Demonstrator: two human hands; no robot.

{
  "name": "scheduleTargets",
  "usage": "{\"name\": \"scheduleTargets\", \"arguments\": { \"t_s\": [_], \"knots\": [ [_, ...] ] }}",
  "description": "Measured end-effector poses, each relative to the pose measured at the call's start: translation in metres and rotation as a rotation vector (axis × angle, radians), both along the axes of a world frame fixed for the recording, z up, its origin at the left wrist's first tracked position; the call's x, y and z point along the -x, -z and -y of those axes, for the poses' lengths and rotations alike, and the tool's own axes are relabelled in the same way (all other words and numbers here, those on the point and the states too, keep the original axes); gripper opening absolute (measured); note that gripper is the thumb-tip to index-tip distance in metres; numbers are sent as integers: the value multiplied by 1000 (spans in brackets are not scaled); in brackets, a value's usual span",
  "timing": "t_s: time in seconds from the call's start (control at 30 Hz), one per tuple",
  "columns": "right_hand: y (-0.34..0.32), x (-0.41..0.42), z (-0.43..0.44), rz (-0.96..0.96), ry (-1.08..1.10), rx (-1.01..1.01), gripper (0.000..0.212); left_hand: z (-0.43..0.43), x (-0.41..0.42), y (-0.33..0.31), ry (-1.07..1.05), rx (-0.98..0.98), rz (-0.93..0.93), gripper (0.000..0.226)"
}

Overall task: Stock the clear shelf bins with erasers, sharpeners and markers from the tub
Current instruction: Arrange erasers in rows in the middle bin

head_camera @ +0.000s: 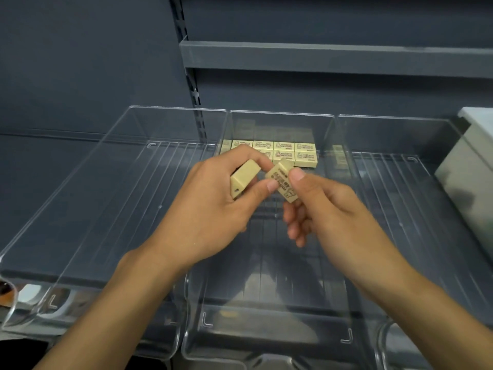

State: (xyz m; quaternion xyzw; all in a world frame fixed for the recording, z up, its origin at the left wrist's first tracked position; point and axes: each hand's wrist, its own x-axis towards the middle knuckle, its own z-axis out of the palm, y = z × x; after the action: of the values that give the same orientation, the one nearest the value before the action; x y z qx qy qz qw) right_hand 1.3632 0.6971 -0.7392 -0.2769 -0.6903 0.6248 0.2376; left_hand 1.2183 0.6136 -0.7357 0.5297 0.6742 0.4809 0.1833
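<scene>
Head view: a person's two bare hands meet over the middle bin (266,329), one of three clear bins set side by side on a dark shelf. The left hand (210,212) grips a plain-faced eraser (244,177) between curled fingers and thumb. The right hand (330,209) pinches a printed eraser (282,181) between thumb and forefinger, tilted, with its other fingers loosely curled below. The two erasers almost touch at their upper corners and are held above the rear half of the bin floor.

Against the bin's back wall, toward the rear edge of the shelf, a block of stocked erasers (284,154) lies in neat rows with printed faces up. It spans most of the width and stops short of the right wall. From that block forward to the bin's front lip at the front edge of the shelf, the ribbed floor lies open.

The left bin (80,209) and the right bin (413,209) show open ribbed floors, and their side walls stand just beside those of the middle bin. A pale tub (474,166) stands at the right end of the shelf, by the right bin's far corner. The front edge of an upper shelf (320,57) runs across well above the hands, fixed to a slotted upright (196,97).
</scene>
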Motion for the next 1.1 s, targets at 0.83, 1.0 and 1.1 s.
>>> {"name": "scheduleTargets", "arguments": {
  "t_s": [0.83,1.0,1.1],
  "knots": [
    [-9,9,-33,539,202,-879,20,-2,4,-6,-168,-86,75,13],
    [-3,46,-53,824,115,-834,23,-2,6,-7,-157,-90,109,11],
    [2,68,-61,903,48,-842,23,-2,8,-4,-149,-90,109,9]
  ]
}}
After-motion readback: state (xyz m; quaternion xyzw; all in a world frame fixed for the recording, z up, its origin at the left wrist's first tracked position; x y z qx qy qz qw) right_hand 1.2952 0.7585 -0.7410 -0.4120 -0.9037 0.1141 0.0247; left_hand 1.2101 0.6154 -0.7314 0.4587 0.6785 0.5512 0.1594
